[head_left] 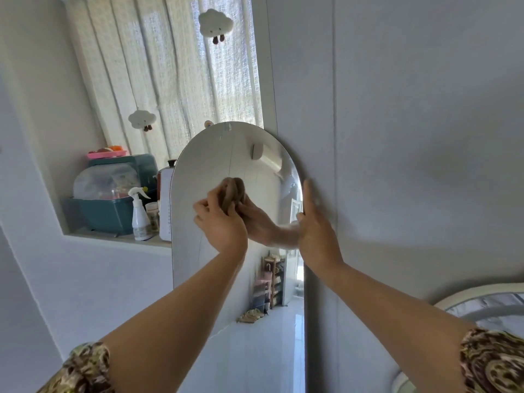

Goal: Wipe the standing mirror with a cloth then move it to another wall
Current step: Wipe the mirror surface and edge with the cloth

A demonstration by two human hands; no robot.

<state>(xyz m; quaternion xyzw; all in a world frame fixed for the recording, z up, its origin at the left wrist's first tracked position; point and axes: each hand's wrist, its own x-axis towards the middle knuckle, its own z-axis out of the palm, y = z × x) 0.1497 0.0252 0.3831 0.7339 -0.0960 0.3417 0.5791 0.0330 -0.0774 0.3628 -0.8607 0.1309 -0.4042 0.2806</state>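
Observation:
A tall arched standing mirror (226,154) leans against the grey wall, just right of a window niche. My left hand (219,222) presses a bunched brown cloth (229,194) against the upper glass; the hand and cloth are reflected right behind it. My right hand (314,225) lies flat on the mirror's right edge, fingers up along the rim where it meets the wall. The mirror's foot is out of frame.
A niche shelf (113,239) at the left carries a white spray bottle (139,217), a teal dish rack with a clear lid (107,194) and small jars. Curtains with cloud ornaments (215,22) hang behind. A round white-rimmed object (482,304) sits at lower right.

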